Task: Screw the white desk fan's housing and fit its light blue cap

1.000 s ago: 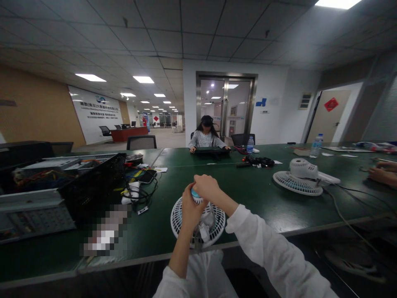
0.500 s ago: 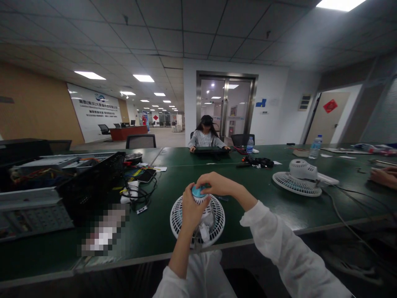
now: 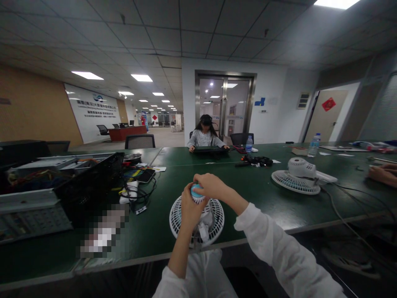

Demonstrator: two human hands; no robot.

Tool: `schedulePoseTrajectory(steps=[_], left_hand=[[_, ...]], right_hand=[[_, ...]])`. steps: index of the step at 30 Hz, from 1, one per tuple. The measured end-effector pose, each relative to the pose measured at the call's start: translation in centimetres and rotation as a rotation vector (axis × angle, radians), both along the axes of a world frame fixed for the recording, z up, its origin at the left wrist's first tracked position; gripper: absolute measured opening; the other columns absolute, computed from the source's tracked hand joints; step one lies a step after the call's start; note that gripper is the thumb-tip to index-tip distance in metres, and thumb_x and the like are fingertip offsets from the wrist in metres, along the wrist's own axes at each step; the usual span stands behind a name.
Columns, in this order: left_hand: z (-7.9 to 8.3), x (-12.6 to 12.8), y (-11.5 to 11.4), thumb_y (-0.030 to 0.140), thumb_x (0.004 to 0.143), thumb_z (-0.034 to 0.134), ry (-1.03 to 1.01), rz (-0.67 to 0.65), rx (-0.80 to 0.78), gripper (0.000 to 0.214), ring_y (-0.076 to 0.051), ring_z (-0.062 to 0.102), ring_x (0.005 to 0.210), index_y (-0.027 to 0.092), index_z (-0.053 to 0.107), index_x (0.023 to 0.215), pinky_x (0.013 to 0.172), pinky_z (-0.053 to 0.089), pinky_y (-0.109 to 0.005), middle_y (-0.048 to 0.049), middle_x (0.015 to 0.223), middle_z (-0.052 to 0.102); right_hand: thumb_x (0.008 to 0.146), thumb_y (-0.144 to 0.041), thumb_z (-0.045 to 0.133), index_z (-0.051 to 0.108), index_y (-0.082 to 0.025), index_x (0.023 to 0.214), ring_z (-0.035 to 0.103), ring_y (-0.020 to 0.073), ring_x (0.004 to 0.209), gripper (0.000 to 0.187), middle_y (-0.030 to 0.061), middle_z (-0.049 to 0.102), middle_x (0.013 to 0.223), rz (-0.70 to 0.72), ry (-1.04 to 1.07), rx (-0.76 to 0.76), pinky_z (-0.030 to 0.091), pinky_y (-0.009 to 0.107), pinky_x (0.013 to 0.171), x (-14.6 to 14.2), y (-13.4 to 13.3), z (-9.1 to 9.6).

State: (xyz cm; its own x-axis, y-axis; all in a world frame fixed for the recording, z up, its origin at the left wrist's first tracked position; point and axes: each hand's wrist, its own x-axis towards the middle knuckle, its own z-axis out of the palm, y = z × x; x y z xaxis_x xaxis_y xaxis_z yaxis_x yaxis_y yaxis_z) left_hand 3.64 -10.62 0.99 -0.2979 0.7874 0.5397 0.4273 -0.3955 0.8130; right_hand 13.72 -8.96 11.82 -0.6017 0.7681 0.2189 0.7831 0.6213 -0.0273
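A white fan (image 3: pixel 219 219) rests grille down close to the table's near edge, with its motor housing upward. My left hand (image 3: pixel 190 207) is closed round the upper part of that housing from the left. On top sits a round light-blue cap (image 3: pixel 195 191), partly covered by fingers. My right hand (image 3: pixel 212 186) reaches over from the right, its bent fingers closed on the cap's rim. Whether the cap is seated or lifted cannot be made out. White fan parts show below my left wrist.
At left stands an opened computer case (image 3: pixel 89 182), with cables (image 3: pixel 145 194) beside it. A second fan (image 3: pixel 296 182) lies at right, its cord trailing over the table edge. Across the green table sits a person (image 3: pixel 204 136) holding a dark panel. Another person's hand (image 3: pixel 383 174) shows far right.
My right hand has shifted a little to the left and turned over the cap, its fingers now lying on the far rim. My left hand keeps its hold on the housing.
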Motion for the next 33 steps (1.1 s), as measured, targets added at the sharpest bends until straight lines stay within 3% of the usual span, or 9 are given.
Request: schedulePoseTrajectory(steps=[4, 11, 15, 20, 22, 26, 33], left_hand=[[-0.1, 0.0, 0.1, 0.026, 0.064, 0.068, -0.001, 0.001, 0.012, 0.057, -0.026, 0.05, 0.111, 0.019, 0.044, 0.116, 0.095, 0.039, -0.045, -0.0098, 0.115, 0.054], [-0.1, 0.0, 0.0, 0.022, 0.063, 0.068, -0.006, -0.007, 0.012, 0.058, -0.026, 0.05, 0.11, 0.019, 0.043, 0.116, 0.096, 0.039, -0.045, -0.0095, 0.115, 0.054], [-0.2, 0.0, 0.1, 0.028, 0.065, 0.069, 0.015, 0.008, 0.029, 0.056, -0.026, 0.051, 0.109, 0.018, 0.044, 0.115, 0.094, 0.04, -0.044, -0.0092, 0.112, 0.054], [0.0, 0.1, 0.0, 0.028, 0.065, 0.069, 0.024, 0.017, -0.012, 0.058, -0.025, 0.051, 0.108, 0.016, 0.044, 0.116, 0.094, 0.04, -0.042, -0.01, 0.112, 0.054], [0.1, 0.1, 0.0, 0.028, 0.066, 0.068, 0.026, 0.004, -0.011, 0.057, -0.025, 0.05, 0.109, 0.016, 0.043, 0.116, 0.095, 0.04, -0.042, -0.0106, 0.113, 0.053], [-0.1, 0.1, 0.1, 0.029, 0.066, 0.068, 0.018, 0.001, 0.006, 0.055, -0.025, 0.051, 0.108, 0.019, 0.045, 0.114, 0.095, 0.039, -0.043, -0.0088, 0.113, 0.053], [-0.2, 0.1, 0.3, 0.03, 0.066, 0.068, 0.004, -0.001, 0.025, 0.055, -0.025, 0.05, 0.108, 0.019, 0.044, 0.114, 0.095, 0.04, -0.044, -0.0086, 0.113, 0.053]], right_hand=[[0.08, -0.03, 0.051, 0.051, -0.017, 0.114, 0.064, 0.0259, 0.086, 0.037, 0.0125, 0.067, 0.096, -0.076, -0.017, 0.029, 0.043, 0.029, 0.066, -0.7, -0.3, -0.1], [0.085, -0.021, 0.042, 0.058, -0.016, 0.099, 0.064, 0.0241, 0.084, 0.022, 0.0129, 0.068, 0.092, -0.233, 0.131, 0.021, 0.042, 0.03, 0.067, -1.8, 0.2, -1.3], [0.084, -0.018, 0.045, 0.06, -0.018, 0.1, 0.062, 0.016, 0.077, 0.022, 0.0047, 0.068, 0.084, -0.091, 0.217, -0.013, 0.04, 0.024, 0.066, -0.4, 0.7, -0.7], [0.071, -0.003, 0.058, 0.066, -0.014, 0.089, 0.059, 0.0156, 0.091, 0.023, 0.0054, 0.066, 0.096, 0.35, 0.193, -0.072, 0.041, 0.025, 0.083, 1.8, 1.3, 0.2], [0.071, -0.004, 0.059, 0.067, -0.014, 0.091, 0.058, 0.0161, 0.096, 0.023, 0.0057, 0.066, 0.101, 0.441, 0.146, -0.143, 0.04, 0.026, 0.088, 2.3, 1.7, 0.3], [0.074, -0.008, 0.062, 0.066, -0.014, 0.098, 0.059, 0.017, 0.097, 0.025, 0.0063, 0.067, 0.103, 0.431, 0.129, -0.18, 0.042, 0.027, 0.086, 2.7, 2.3, 0.0], [0.076, -0.015, 0.065, 0.064, -0.012, 0.098, 0.059, 0.0174, 0.094, 0.022, 0.0078, 0.067, 0.099, 0.371, 0.105, -0.081, 0.041, 0.026, 0.083, 2.1, 2.2, -0.4]])
